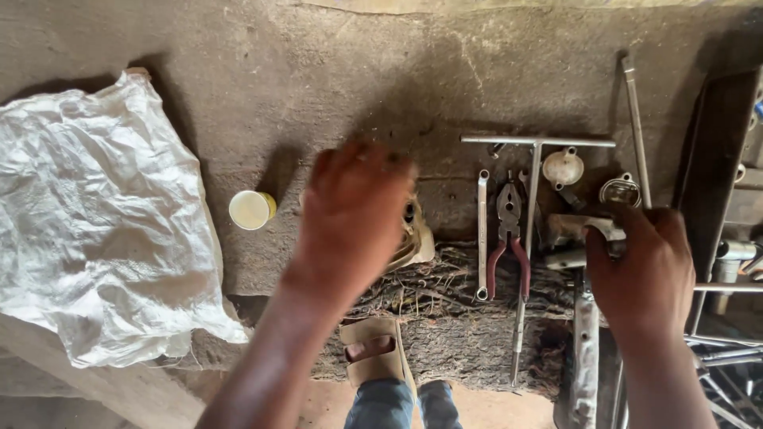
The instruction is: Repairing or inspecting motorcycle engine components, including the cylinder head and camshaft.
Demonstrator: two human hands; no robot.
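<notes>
At frame centre the left hand [355,210] covers a beige part [415,238]; whether it grips is hidden. At right, the right hand [644,258] closes on a grey metal piece [576,230]. Its swing could knock the pliers [509,238] just beside.

Camera: one, worn on my head.
Facing: straight down over my hands [350,214] onto the concrete floor [318,71].
Range: close, about arm's reach.
Shared view: none; single view.
</notes>
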